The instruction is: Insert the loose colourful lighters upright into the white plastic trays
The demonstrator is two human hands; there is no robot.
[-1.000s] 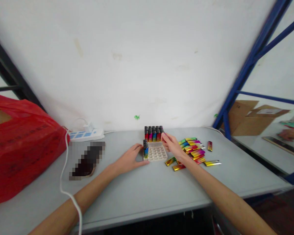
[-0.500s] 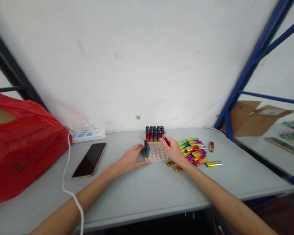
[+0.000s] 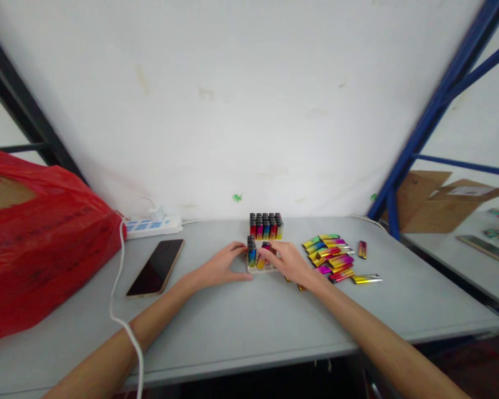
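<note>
A pale tray (image 3: 258, 271) with round holes lies on the grey table, with a column of upright lighters (image 3: 251, 252) along its left side. My left hand (image 3: 222, 269) rests at the tray's left edge, fingers and thumb apart, holding nothing. Over the tray, my right hand (image 3: 286, 260) pinches a pink and yellow lighter (image 3: 263, 257) upright, just right of that column. Rows of upright lighters with black tops (image 3: 266, 227) stand behind. A loose pile of shiny coloured lighters (image 3: 330, 257) lies to the right of my right hand.
A phone (image 3: 156, 267) lies at the left, near a white power strip (image 3: 153, 227) and a white cable (image 3: 115, 299). A red plastic bag (image 3: 45, 244) fills the far left. Blue rack posts (image 3: 424, 122) and a cardboard box (image 3: 424, 202) are at the right.
My right hand has moved left and down over the tray, bringing the lighter upright beside the left column. My left hand stays at the tray's edge. The whole view has shifted slightly.
</note>
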